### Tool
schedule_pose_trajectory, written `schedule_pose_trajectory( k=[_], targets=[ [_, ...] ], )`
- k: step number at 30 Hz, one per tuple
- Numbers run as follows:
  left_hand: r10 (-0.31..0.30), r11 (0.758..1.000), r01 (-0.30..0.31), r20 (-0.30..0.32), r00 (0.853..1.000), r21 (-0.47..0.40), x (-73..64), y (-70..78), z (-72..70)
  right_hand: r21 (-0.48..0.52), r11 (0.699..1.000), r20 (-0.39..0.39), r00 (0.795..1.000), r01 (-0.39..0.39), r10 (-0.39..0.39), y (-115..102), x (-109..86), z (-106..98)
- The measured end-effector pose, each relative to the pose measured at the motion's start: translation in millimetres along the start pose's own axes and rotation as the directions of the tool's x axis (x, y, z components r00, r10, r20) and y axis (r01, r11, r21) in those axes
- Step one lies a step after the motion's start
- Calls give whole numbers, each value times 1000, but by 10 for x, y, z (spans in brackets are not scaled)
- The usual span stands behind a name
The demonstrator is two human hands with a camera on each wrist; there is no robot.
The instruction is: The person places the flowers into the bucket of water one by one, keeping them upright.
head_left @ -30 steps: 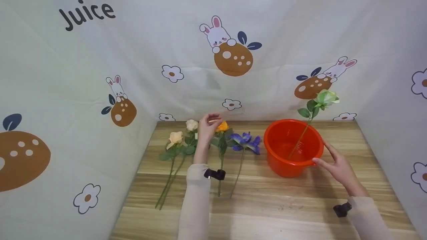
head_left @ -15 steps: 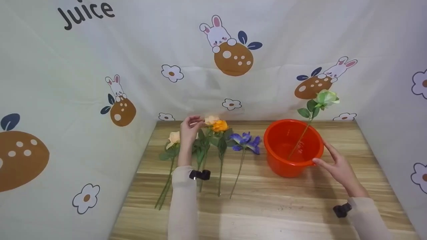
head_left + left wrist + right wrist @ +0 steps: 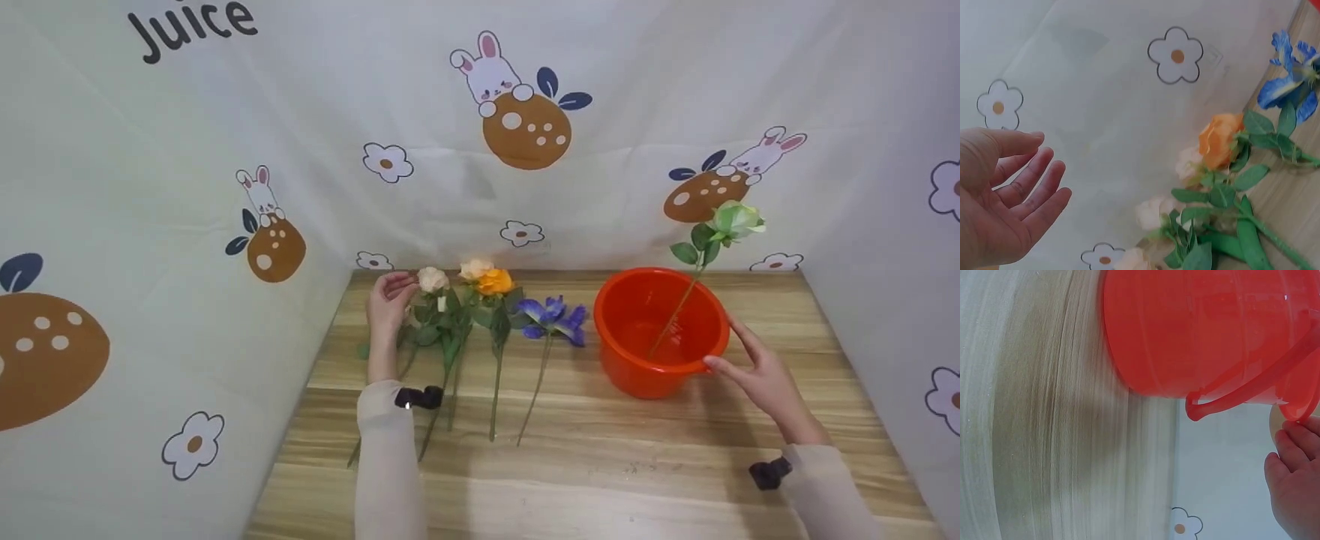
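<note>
At the left, the left hand [image 3: 388, 304] hung over the flower heads with its fingers loosely bent and thumb near them, empty in its own wrist view. A peach rose [image 3: 1135, 260] lay mostly hidden beneath it; which stem belonged to which bloom there was hard to tell. Just beside the fingertips lay a cream rose [image 3: 433, 280], its leaves crowding those of a pale rose [image 3: 475, 268] and an orange rose [image 3: 495, 282] further right. Since the foliage overlapped, handling one flower well seemed to call for a light pinch on bare stem, below the leaves, and a slow lift so that no neighbour was dragged along. A blue iris [image 3: 551, 311] lay next, its stem apart on the table [image 3: 570, 487] and likely simpler to take. Then stood a red bucket [image 3: 637, 375], upright, with a green-white rose [image 3: 739, 219] leaning from inside it. At the far right, the right hand [image 3: 769, 382] was spread against the rim, fingers touching rather than wrapped; light, even pressure there would probably steady the bucket without tipping it.
</note>
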State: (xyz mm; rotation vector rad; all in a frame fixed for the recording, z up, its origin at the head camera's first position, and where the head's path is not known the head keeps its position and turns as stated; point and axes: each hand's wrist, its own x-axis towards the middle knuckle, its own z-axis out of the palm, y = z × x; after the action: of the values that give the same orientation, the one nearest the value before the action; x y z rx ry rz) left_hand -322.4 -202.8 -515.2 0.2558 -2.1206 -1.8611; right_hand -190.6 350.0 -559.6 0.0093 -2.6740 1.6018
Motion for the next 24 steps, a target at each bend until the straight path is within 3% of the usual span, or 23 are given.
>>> schedule_pose_trajectory(
  k=[9,12,16,24],
  targets=[
    [-94,995,93,-47,994,-29,-4,-251,-269,-39,995,-44,994,94,-96,32,17,37],
    [-85,996,84,-58,995,-8,4,-376,-361,-34,995,-43,994,95,-96,37,19,44],
    [-50,997,47,-53,997,-63,8,-557,-474,-33,996,-39,996,81,-82,32,16,40],
    [-118,993,116,-107,987,-25,-14,-762,-548,-34,997,-34,997,66,-67,30,25,33]
  ],
)
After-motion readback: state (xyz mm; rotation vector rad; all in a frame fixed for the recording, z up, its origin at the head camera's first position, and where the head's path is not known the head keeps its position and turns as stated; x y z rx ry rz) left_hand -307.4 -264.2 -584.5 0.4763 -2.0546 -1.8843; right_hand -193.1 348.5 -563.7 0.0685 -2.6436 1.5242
